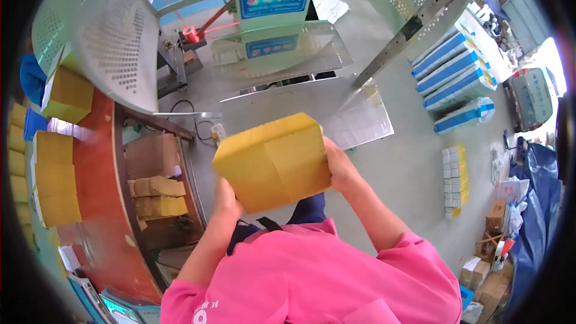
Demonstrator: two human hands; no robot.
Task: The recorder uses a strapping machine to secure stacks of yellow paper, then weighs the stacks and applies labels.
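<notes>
Holding that yellow block (273, 165) out front, left hand (227, 198) and right hand (342, 168) gripping opposite ends, fingers too hidden to tell their spread; long axis runs crosswise, right end farther out

Left of the left fingers (221, 187), a red-topped table (99, 204) carries yellow-covered stacks (57, 180); right of the right fingers (330, 151), grey floor (396, 186) bears blue-and-white wrapped bundles (451, 78).
</notes>
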